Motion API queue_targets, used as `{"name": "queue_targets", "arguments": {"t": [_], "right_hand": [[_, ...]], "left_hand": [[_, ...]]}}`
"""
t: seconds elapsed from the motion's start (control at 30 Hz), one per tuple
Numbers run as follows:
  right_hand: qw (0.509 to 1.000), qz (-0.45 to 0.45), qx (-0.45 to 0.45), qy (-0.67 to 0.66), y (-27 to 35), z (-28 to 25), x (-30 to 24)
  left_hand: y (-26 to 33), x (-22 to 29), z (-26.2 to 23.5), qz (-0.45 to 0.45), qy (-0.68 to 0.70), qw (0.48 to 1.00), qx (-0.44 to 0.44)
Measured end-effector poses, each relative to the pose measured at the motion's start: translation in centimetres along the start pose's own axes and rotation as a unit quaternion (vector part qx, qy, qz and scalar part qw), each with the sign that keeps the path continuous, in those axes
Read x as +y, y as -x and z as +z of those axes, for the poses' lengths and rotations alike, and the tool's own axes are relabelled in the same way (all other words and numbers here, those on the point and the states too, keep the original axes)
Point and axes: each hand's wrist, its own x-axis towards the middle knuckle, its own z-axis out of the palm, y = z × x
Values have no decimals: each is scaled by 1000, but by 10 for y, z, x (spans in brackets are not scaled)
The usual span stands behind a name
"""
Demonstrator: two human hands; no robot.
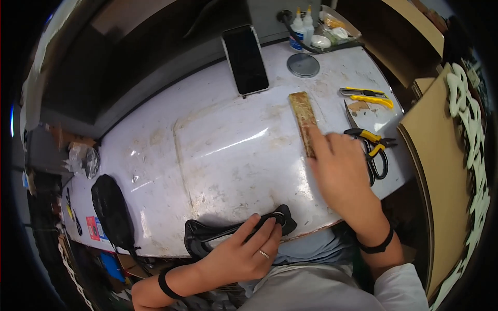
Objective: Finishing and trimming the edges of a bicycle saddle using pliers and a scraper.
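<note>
At the near edge of the table lies a black, glossy, leather-like item [199,236] with a light inner strip and a ring at its right end. My left hand [241,254] is closed over it, fingertips beside the ring; its exact kind does not show. My right hand [342,173] reaches over a flat, worn brown bar [301,109]. The index finger lies along the bar and the thumb is by its near end, closed about it; the other fingers are curled under. Just right of this hand are yellow-and-black pliers [371,137] and black-handled scissors [381,163], partly overlapping.
A yellow utility knife [368,97] rests at the right. Toward the back are a phone [245,62], a round grey lid [303,66] and glue bottles [297,33]. A black pouch [111,212] lies left. Cardboard [441,171] stands beyond the right edge.
</note>
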Motion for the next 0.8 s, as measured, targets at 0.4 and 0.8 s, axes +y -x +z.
{"name": "queue_targets", "arguments": {"t": [0.4, 0.8], "right_hand": [[928, 136, -33, -345, 1, -8, 6], [677, -154, 117, -710, 70, 2, -19]], "left_hand": [[-9, -4, 10, -26, 60, 998, -1], [-16, -26, 8, -216, 275, 936, 51]]}}
